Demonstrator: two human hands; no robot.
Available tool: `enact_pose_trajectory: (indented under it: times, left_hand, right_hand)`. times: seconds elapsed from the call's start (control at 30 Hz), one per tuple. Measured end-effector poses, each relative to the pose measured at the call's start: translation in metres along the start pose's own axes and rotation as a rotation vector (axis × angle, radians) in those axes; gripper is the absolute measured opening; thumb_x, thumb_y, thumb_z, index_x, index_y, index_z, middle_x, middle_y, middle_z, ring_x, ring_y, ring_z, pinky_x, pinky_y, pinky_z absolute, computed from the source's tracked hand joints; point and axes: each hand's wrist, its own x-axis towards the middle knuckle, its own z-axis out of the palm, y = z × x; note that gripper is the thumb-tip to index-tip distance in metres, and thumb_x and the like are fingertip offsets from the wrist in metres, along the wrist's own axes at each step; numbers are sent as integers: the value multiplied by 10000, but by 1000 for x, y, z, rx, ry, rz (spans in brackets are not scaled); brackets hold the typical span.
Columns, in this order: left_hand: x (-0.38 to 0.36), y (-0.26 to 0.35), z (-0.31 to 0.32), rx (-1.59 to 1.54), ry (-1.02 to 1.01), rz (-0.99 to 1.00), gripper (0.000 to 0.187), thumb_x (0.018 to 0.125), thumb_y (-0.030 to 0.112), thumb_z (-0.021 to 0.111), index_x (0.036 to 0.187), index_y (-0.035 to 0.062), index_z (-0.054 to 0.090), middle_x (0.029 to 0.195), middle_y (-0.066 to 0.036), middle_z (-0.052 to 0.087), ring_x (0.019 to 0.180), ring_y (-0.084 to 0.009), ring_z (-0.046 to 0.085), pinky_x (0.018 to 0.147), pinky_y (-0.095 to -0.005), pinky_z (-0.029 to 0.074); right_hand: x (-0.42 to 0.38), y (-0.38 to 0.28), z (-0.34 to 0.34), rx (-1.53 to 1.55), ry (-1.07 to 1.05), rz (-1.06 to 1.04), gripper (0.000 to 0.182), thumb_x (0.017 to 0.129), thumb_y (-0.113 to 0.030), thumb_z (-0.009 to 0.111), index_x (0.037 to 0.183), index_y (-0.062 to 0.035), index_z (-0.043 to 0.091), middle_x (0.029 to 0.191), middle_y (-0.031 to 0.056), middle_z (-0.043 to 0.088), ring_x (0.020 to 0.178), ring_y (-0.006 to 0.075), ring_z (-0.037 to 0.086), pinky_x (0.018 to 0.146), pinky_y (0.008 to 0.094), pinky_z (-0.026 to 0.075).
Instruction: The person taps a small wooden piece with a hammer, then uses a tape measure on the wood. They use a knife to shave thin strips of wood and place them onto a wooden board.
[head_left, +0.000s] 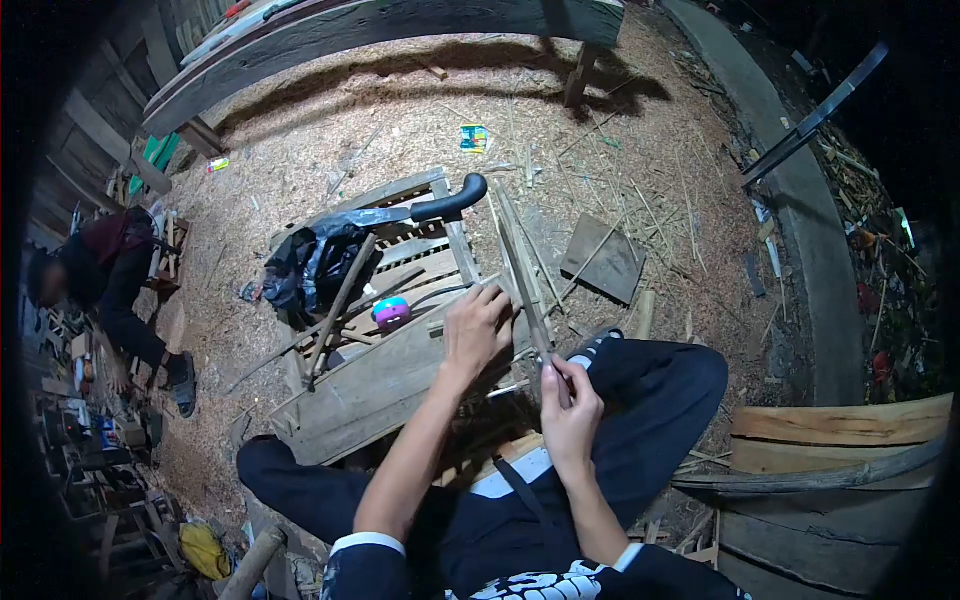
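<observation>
My right hand [570,408] pinches the near end of a long, thin wooden strip [531,310] between thumb and fingers. The strip slants away from me past the edge of a low slatted wooden stand [365,385]. Beside it, my left hand [480,325] is closed with its knuckles up; the fingertips and whatever they grip are hidden. A machete [372,216] with a black curved handle lies on the far part of the stand. Near it are a black plastic bag [312,262], loose sticks [342,305] and a small round pink-and-blue object [391,313].
Shavings cover the ground, with a square board [604,258] at the right. A wooden bench [390,45] spans the back. Another person [120,270] bends down at the left. Curved planks [830,530] stand at lower right, near a concrete kerb [815,270].
</observation>
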Motion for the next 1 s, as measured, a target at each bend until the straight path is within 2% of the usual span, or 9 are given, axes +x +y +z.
enact_pose_trajectory:
  times: [0.07,0.27,0.4,0.57,0.67,0.7,0.8,0.83,1.0]
  left_hand:
    - [3,-5,0,-12,22,-2,197,869,217,777,889,55,667,947,-100,638,873,-327,627,735,-455,521]
    - [0,-1,-3,11,-31,-10,194,846,205,777,923,58,677,973,-97,654,887,-334,631,744,-459,527]
    - [-1,1,-6,-4,10,82,180,851,203,766,928,66,680,944,-95,645,899,-318,632,749,-450,527]
    - [-2,-1,0,23,-35,18,191,820,195,769,947,79,687,978,-84,639,935,-302,632,774,-443,532]
    - [-5,-3,-2,32,-75,117,192,832,204,763,966,88,691,995,-79,634,940,-293,629,772,-436,531]
    - [-5,-2,-2,7,-97,143,256,768,164,770,994,80,684,1043,-86,651,956,-320,632,770,-454,545]
    - [-2,-3,1,14,-50,16,259,764,163,769,992,78,681,1041,-89,651,956,-321,631,767,-461,541]
    - [-3,-5,1,46,-39,7,208,816,215,771,970,101,690,1014,-74,620,958,-291,623,763,-444,517]
    - [-1,-4,1,37,-40,38,194,820,198,767,969,100,691,1023,-77,619,966,-295,624,765,-445,517]
  right_hand:
    - [-15,3,-14,-14,-12,-25,220,1013,-124,694,1147,49,714,988,186,771,895,238,753,815,362,570]
    - [10,0,11,-19,-3,-99,210,1029,-98,663,1149,69,701,989,190,768,912,261,754,834,356,571]
    - [-4,-8,-11,47,-33,32,241,1031,-132,673,1150,75,700,1008,170,770,938,167,715,844,325,556]
    - [23,3,18,-2,37,-98,216,1031,-127,675,1119,69,702,924,123,741,845,128,649,779,317,542]
    - [11,-7,7,32,3,12,246,1040,-156,667,1160,56,704,1005,169,766,911,210,753,800,349,584]
    - [11,-4,4,75,11,49,251,1042,-149,667,1169,65,700,1007,154,763,927,196,743,805,343,581]
    - [23,0,18,73,54,-25,255,1038,-136,670,1169,81,698,1014,154,763,956,188,735,810,336,578]
    - [25,-3,21,71,44,-52,255,1035,-131,673,1164,88,699,1023,160,762,969,179,724,821,331,572]
    - [20,9,19,28,48,-25,253,1030,-137,681,1167,74,707,1032,166,767,969,187,724,856,346,567]
